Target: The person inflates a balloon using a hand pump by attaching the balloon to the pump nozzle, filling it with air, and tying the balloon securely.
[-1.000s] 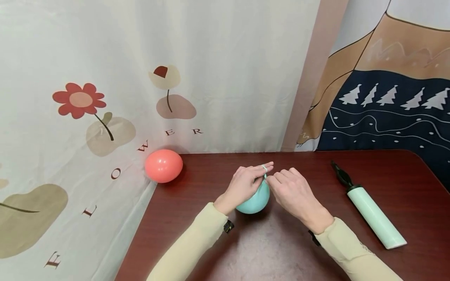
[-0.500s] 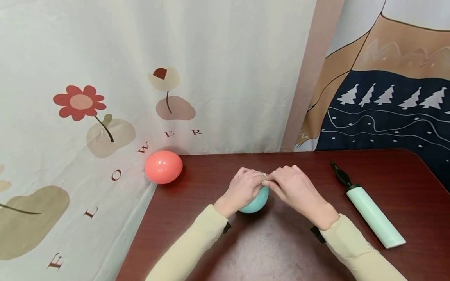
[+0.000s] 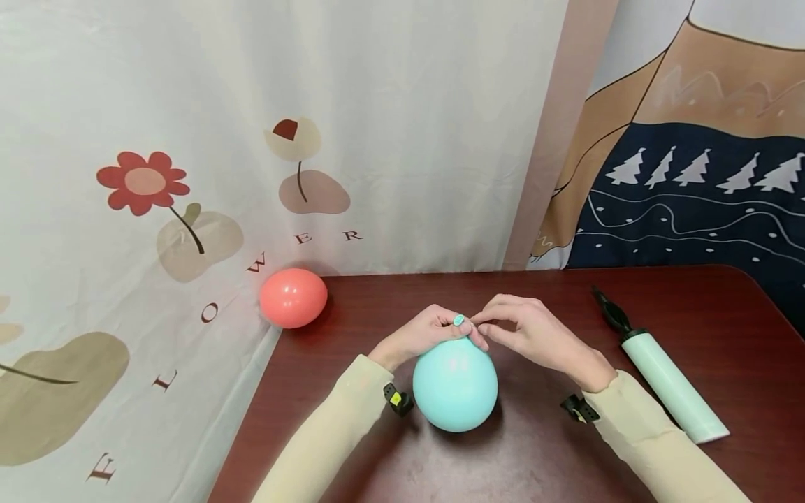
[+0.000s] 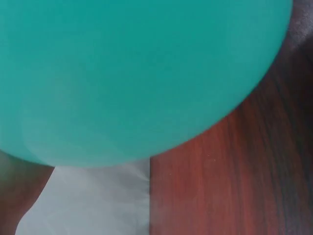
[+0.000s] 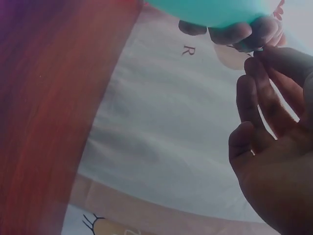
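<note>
In the head view an inflated turquoise balloon (image 3: pixel 455 388) hangs low over the table, its rolled mouth (image 3: pixel 459 320) pointing up. My left hand (image 3: pixel 424 332) pinches the neck just under that mouth, thumb on the near side and fingers behind. The balloon fills most of the left wrist view and hides the left fingers there. My right hand (image 3: pixel 531 332) comes in from the right, its index finger and thumb slightly apart right at the left fingertips. Seen from the right wrist, the right fingers (image 5: pixel 257 93) are loosely bent below the balloon's neck, close to the left fingers.
A coral-red balloon (image 3: pixel 293 298) lies at the table's back left corner against the printed curtain (image 3: pixel 409 140). On the right lies a mint-green hand pump (image 3: pixel 673 384) with a black nozzle. The dark red table (image 3: pixel 534 447) ends at the curtain.
The turquoise balloon has swung out from behind the left hand toward the near side, its mouth now showing above the left thumb. The right fingers have loosened from their pinch at the neck.
</note>
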`<state>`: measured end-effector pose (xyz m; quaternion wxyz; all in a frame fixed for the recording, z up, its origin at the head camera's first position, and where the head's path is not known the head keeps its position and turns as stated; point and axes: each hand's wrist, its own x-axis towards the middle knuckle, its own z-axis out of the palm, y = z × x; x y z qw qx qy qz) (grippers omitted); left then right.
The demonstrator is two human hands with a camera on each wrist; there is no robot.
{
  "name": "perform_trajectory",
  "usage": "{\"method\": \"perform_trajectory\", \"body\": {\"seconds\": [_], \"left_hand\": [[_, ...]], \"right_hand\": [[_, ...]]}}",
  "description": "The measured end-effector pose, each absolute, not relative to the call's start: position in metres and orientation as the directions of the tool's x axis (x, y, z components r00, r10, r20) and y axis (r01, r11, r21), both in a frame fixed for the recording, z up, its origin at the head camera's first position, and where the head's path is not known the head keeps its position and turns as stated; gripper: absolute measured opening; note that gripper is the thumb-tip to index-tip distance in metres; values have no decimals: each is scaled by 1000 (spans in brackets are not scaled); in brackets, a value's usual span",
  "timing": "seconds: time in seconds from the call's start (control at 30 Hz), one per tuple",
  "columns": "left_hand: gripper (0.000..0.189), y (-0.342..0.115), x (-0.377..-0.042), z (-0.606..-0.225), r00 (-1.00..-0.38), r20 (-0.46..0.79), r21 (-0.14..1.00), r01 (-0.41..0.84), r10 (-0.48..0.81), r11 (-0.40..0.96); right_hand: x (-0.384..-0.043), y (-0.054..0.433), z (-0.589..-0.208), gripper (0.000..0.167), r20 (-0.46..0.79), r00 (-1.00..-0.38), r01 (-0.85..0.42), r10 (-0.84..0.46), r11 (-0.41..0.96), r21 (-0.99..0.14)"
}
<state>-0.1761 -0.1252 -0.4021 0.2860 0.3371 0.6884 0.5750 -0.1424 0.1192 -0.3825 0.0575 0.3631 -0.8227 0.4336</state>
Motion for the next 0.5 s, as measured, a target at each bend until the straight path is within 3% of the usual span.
{"method": "perform_trajectory", "body": {"seconds": [0.2, 0.5], "left_hand": [[35, -125, -176, -402, -561, -28, 987, 115, 828, 112], [50, -122, -176, -403, -481, -23, 988, 121, 876, 92]], "right_hand": [[-145, 121, -379, 20, 398, -702, -662, -591, 334, -671], [-150, 124, -373, 23, 345, -633, -691, -693, 306, -654]]}}
